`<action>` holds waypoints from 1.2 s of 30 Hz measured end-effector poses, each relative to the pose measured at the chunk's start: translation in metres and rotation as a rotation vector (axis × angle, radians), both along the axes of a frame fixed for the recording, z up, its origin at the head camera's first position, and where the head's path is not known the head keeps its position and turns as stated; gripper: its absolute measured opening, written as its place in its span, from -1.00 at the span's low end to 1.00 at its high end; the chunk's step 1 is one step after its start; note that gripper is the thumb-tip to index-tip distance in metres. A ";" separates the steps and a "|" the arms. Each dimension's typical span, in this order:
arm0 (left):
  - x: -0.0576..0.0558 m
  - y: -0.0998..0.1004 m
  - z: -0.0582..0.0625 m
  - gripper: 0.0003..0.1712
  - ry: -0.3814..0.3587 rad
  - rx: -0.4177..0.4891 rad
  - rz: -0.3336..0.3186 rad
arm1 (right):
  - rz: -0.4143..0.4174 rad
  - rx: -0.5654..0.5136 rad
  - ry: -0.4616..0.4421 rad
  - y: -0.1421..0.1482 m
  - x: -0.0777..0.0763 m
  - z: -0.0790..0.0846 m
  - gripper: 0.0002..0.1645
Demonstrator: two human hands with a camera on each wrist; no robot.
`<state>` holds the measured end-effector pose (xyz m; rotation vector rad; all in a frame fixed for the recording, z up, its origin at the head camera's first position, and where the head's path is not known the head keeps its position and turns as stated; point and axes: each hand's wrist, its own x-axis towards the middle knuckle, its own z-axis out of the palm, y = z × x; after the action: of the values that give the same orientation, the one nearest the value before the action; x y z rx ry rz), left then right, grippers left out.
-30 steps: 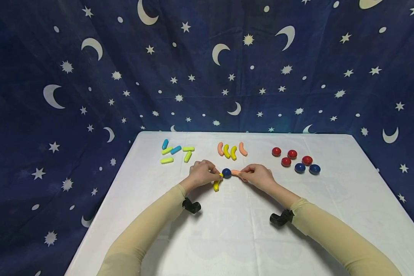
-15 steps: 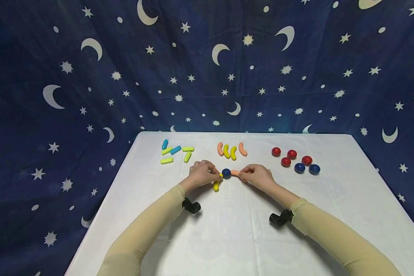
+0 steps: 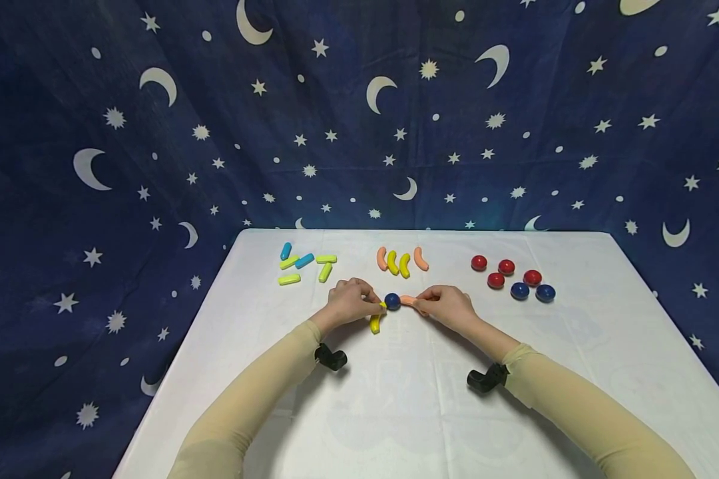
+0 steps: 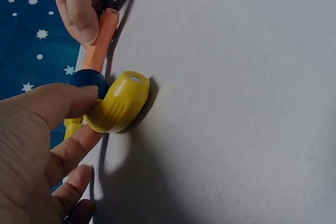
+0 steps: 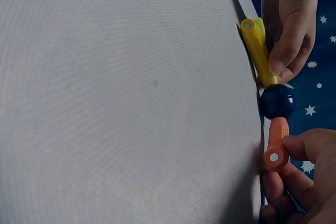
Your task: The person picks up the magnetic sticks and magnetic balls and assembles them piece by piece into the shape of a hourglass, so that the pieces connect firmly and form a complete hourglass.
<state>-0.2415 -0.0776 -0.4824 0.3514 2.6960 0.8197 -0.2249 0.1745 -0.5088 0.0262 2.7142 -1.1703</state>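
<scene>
One yellow piece in left hand

Head view: from 6 o'clock, down-forward, wide over surface. Wrist views: close, left facing 3 o'clock, right 9; shared: blue ball.

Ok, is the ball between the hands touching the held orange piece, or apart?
Touching: in the right wrist view, the orange piece meets the blue ball with no visible gap.
</scene>
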 end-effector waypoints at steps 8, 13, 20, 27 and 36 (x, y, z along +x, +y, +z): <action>0.001 -0.003 0.000 -0.67 -0.006 0.038 -0.015 | 0.049 0.027 0.057 0.002 0.000 -0.001 -0.65; -0.001 -0.003 -0.002 -0.47 0.001 0.029 -0.037 | 0.085 0.064 0.118 0.002 -0.002 -0.004 -0.66; -0.002 0.002 -0.004 -0.52 0.031 0.027 -0.050 | 0.127 0.114 0.190 0.004 -0.002 -0.006 -0.54; -0.001 0.003 -0.003 -0.57 0.017 0.048 -0.018 | 0.113 0.163 0.206 0.009 0.003 -0.008 -0.62; -0.007 0.004 -0.004 -0.50 -0.040 0.131 -0.029 | 0.124 0.146 0.237 0.008 -0.007 -0.011 -0.68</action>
<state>-0.2486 -0.0735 -0.4860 0.3990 2.6011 0.9864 -0.2318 0.1824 -0.5198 -0.2740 2.9514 -0.9957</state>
